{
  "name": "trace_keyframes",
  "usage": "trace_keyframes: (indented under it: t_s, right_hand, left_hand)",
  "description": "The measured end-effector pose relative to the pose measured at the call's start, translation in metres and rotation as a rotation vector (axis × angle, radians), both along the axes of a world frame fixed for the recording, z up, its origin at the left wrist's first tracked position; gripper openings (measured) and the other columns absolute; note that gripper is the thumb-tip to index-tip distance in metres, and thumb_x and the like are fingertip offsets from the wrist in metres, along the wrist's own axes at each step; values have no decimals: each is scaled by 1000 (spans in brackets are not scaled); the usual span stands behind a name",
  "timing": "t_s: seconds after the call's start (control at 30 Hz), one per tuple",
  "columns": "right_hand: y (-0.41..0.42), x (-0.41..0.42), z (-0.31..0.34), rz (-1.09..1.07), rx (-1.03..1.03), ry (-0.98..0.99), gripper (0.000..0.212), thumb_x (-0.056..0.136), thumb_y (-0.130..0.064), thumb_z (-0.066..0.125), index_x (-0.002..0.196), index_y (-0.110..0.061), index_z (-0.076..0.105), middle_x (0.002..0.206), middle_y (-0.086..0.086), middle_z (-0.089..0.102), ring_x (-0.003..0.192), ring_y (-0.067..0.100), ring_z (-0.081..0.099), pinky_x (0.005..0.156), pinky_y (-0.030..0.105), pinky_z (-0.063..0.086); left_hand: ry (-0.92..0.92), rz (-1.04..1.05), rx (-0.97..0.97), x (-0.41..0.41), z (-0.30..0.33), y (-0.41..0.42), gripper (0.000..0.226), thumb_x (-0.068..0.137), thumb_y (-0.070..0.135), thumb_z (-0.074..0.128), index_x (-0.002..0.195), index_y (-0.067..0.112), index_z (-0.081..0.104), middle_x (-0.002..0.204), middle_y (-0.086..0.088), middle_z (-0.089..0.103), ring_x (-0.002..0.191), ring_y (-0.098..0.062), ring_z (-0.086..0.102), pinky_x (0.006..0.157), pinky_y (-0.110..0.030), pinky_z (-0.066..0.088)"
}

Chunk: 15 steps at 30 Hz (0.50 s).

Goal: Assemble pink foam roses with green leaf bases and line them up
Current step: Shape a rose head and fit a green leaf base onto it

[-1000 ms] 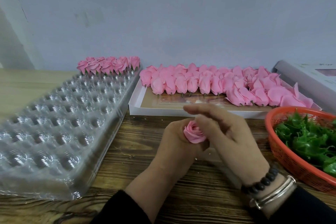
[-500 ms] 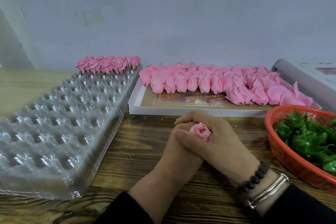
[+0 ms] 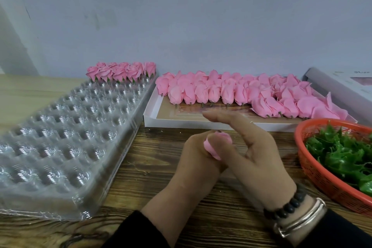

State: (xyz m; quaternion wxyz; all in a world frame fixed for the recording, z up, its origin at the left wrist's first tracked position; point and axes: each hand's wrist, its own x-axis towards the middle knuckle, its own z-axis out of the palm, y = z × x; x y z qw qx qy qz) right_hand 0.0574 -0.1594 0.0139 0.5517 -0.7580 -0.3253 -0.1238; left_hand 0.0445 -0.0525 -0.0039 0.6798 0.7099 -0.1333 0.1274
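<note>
Pink foam rose (image 3: 216, 146) at frame centre, gripped in a fist, finished roses with green bases (image 3: 121, 71) upright in a row at upper left, bare rose heads (image 3: 241, 92) lying in rows at upper centre, green leaf bases (image 3: 342, 155) heaped at right edge

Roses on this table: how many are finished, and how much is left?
Done: one short row of roses with leaves stands at the far end of the clear tray. In hand: the left hand grips one rose; the right hand is open beside it. Left: the box of bare roses, the basket of leaves, most tray cups unfilled.
</note>
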Motion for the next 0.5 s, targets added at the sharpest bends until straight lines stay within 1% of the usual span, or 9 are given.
trace_keyframes:
  t_s: [0.03, 0.07, 0.1, 0.13, 0.17, 0.23, 0.33, 0.4, 0.5]
  right_hand:
    - [4, -2, 1, -20, 26, -63, 31, 81, -45, 53, 107, -33, 65, 111, -17, 64, 112, 2, 55, 92, 16, 43]
    - [7, -4, 0, -42, 27, -110, 30, 84, -40, 49, 104, -28, 68, 110, -15, 66, 110, 3, 56, 93, 20, 44]
    - [10, -4, -1, -64, 10, -134, 30, 86, -38, 47, 102, -24, 70, 107, -14, 67, 108, 2, 57, 94, 24, 44]
    - [12, -5, -2, -77, -17, -132, 32, 86, -37, 46, 99, -22, 71, 104, -14, 68, 105, 2, 59, 93, 27, 45]
    - [12, -5, -2, -78, -47, -105, 33, 85, -39, 45, 96, -23, 72, 101, -16, 68, 102, 2, 60, 92, 28, 46]
    - [11, -3, -1, -47, -80, -9, 33, 79, -45, 48, 92, -27, 72, 95, -18, 69, 96, -1, 61, 88, 21, 46]
    - [6, 2, -1, 25, -120, 140, 30, 69, -51, 59, 92, -34, 68, 92, -20, 68, 90, -6, 61, 76, 6, 44]
    - [2, 6, -2, 83, -188, 198, 36, 67, -53, 64, 100, -40, 62, 94, -22, 67, 89, -7, 62, 75, 7, 45]
    - [-4, 11, -5, 110, -221, 235, 57, 57, -64, 64, 111, -54, 48, 105, -28, 62, 100, -10, 57, 85, 10, 43]
  left_hand:
    - [-12, -11, 24, -2, 1, -3, 12, 81, -1, 60, 74, -11, 60, 74, -25, 63, 74, -38, 60, 66, -41, 52]
    - [-9, -32, 4, -3, 3, -4, 11, 81, 1, 58, 72, -3, 63, 73, -17, 66, 72, -28, 64, 67, -38, 55]
    - [-9, -49, -9, -3, 2, -6, 17, 81, -1, 56, 71, 9, 65, 69, -3, 67, 69, -9, 65, 66, -25, 54]
    - [12, -69, -19, -5, 4, -7, 31, 84, -8, 49, 74, 20, 60, 67, 7, 64, 67, 7, 61, 64, -11, 49]
    - [42, -79, -48, -5, 4, -9, 42, 87, -15, 43, 78, 25, 54, 67, 12, 60, 66, 16, 58, 62, -3, 44]
    - [21, -99, -42, -6, 1, -7, 41, 88, -18, 41, 80, 19, 58, 66, 10, 63, 67, 11, 60, 61, -5, 46]
    - [-24, -2, 45, -6, 1, -5, 27, 81, -18, 52, 67, 1, 65, 64, 1, 63, 62, -5, 59, 58, -16, 49]
    - [-11, 0, -46, -4, -1, -5, 17, 81, -18, 53, 67, -10, 60, 63, -5, 58, 59, -7, 54, 55, -17, 45]
    - [-48, -8, -32, -3, 5, -3, 26, 78, -23, 53, 64, -2, 58, 59, -6, 51, 55, -1, 48, 52, -11, 40]
